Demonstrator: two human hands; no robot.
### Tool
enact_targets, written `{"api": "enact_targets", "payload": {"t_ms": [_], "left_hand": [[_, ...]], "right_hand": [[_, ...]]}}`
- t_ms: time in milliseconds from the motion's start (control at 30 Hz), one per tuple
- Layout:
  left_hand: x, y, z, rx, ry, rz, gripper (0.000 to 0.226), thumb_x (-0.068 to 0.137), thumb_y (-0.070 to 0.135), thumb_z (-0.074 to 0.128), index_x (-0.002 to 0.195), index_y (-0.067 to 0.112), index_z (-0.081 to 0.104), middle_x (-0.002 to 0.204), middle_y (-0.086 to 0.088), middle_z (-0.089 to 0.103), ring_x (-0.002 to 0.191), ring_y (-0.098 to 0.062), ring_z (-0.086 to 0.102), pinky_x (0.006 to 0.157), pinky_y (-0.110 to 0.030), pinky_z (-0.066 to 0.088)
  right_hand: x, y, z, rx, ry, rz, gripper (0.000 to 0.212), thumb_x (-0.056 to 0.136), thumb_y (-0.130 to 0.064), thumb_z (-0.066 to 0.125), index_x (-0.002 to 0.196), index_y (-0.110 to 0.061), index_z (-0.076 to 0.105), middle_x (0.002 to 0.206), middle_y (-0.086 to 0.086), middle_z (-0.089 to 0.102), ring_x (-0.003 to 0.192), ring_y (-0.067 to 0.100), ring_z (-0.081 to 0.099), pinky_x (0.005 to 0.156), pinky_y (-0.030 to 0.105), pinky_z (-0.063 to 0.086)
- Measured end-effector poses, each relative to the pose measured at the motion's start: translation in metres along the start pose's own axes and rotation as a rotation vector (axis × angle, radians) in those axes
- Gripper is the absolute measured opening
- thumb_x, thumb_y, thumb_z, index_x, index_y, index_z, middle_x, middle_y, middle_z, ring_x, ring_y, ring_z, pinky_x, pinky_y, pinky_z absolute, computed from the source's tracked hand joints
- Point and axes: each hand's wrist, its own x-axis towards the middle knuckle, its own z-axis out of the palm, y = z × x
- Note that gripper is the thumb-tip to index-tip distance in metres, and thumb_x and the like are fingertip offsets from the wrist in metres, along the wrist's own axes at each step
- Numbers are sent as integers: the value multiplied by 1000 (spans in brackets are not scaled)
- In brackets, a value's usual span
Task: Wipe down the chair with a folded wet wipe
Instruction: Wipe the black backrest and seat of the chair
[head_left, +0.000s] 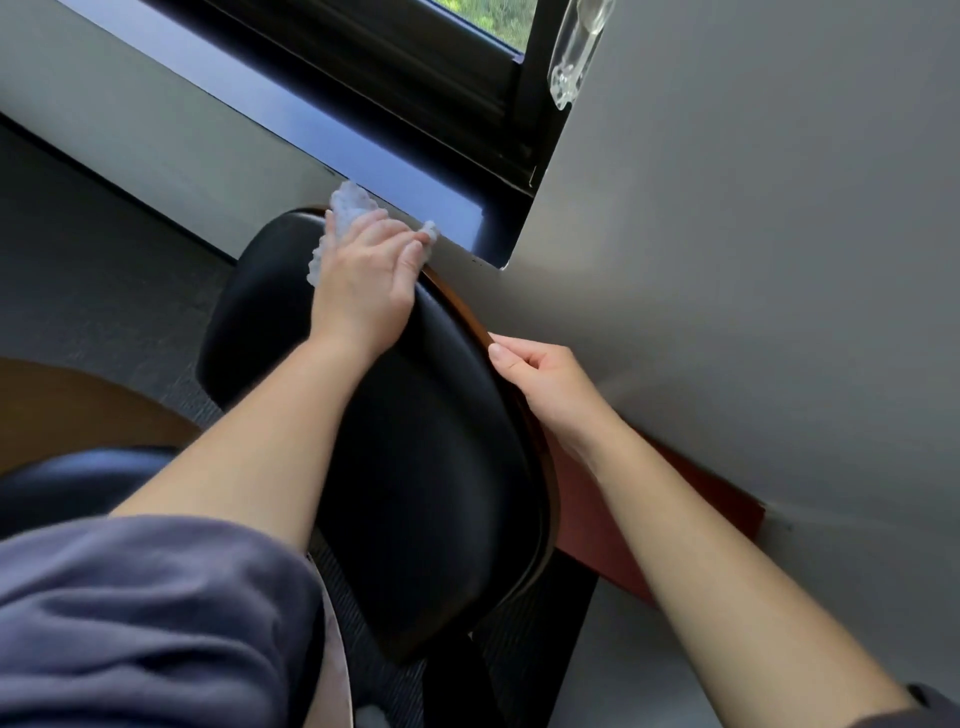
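The wipe (347, 208) lies draped over the far rim of the chair (426, 441), the left hand (363, 280) clamped round it, I'd say so both faces of the edge get rubbed. The right hand (545, 379) pinches the chair's side rim, likely steadying it against the push. The sill (311, 119) sits just beyond the chair

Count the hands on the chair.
2. The left hand holds the wet wipe against the chair top by the window sill; the right hand pinches the wooden rim farther down.
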Motion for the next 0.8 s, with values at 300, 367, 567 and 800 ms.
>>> {"api": "enact_targets", "payload": {"t_ms": [300,367,567,800], "left_hand": [[42,-42,-8,15,50,-317,47,102,31,32,109,5,71,114,-13,67,115,-29,51,107,-37,30],[35,-37,-6,11,72,-282,48,100,33,34,107,6,73,110,-11,68,115,-30,51,110,-44,30],[-14,11,10,-28,52,71,37,101,30,41,106,12,74,109,-3,68,122,-26,51,119,-52,12],[-72,54,22,-43,-27,363,25,99,20,50,107,12,72,108,-2,67,119,-28,56,119,-56,14]], "right_hand": [[12,11,-11,124,-84,108,36,92,-26,63,127,-17,64,119,0,69,111,15,64,106,41,44],[12,12,-11,131,-76,121,36,92,-26,64,127,-17,64,119,0,69,111,15,64,106,41,44],[7,10,-11,185,-111,165,31,98,-19,54,127,-14,63,118,2,69,111,16,64,101,34,48],[-19,25,-52,341,99,208,30,103,-21,36,106,-20,66,104,-1,72,88,12,67,89,35,46]]}}
